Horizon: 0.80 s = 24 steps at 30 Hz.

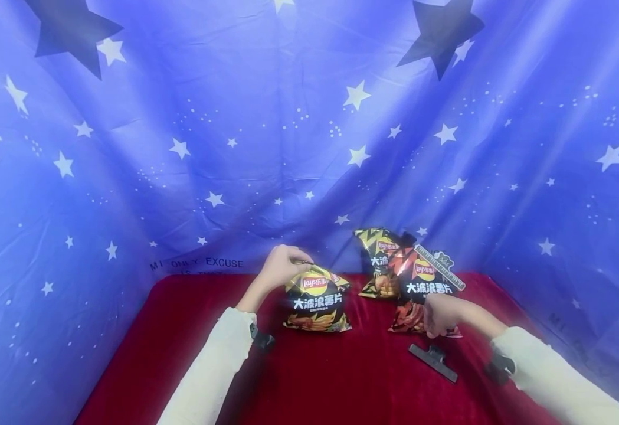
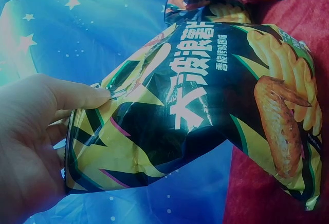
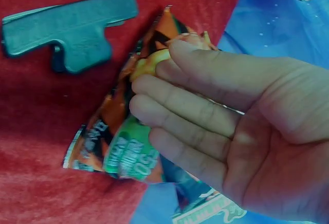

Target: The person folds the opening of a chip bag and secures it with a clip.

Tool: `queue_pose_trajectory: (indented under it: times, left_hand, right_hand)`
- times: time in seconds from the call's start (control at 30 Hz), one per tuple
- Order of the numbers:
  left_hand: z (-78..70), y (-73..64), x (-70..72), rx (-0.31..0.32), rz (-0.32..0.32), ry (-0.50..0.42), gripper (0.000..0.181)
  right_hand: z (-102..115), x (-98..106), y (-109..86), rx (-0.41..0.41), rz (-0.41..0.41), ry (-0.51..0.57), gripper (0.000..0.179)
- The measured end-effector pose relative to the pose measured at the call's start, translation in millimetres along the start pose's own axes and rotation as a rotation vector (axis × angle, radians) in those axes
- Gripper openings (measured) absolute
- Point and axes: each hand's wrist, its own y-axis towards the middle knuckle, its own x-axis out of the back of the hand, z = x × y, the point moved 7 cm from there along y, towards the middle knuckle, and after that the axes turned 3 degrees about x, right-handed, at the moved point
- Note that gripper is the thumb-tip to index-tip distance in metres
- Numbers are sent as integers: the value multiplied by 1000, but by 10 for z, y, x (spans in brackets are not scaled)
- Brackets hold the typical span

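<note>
My left hand [image 1: 281,267] pinches the top edge of a black and yellow chip bag [image 1: 317,304]. In the left wrist view the thumb [image 2: 85,94] presses the bag's front, and the other fingers go behind it. My right hand [image 1: 444,313] is in front of a black and red chip bag [image 1: 410,319], above a black bulldog clip [image 1: 433,361] on the table. From the right wrist view, its fingers [image 3: 180,113] are nearly straight and hold nothing; whether they touch the bag cannot be told. The clip lies apart from the fingertips.
Another black and yellow chip bag [image 1: 375,283] stands behind the red one. A piano-keyboard clip [image 1: 439,267] sits at the red bag's top. Red cloth [image 1: 330,378] covers the table, and a blue starry curtain [image 1: 267,147] hangs around its back and sides.
</note>
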Motion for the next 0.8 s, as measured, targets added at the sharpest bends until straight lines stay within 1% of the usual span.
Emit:
queue_pose_trajectory:
  times: [0.13, 0.3, 0.37, 0.4, 0.57, 0.73, 0.8]
  left_hand:
    - [3, 2, -2, 1, 2, 6, 12]
    - [15, 5, -5, 17, 4, 1, 13]
    - [17, 7, -7, 19, 4, 0, 13]
    - [19, 7, -9, 20, 4, 0, 13]
    - [21, 13, -13, 9, 0, 4, 13]
    - [19, 8, -9, 5, -3, 4, 13]
    - [19, 8, -9, 6, -4, 2, 13]
  right_hand:
    - [-78, -76, -20, -34, 3, 45, 16]
    - [-155, -142, -27, -86, 7, 38, 15]
    - [-174, -169, -28, -92, 12, 38, 14]
    - [-179, -182, -27, -82, 15, 32, 14]
    - [-201, -234, -13, -60, -3, 67, 14]
    - [-169, -266, -7, -13, -18, 36, 18]
    - [-158, -271, -10, -7, -21, 12, 21]
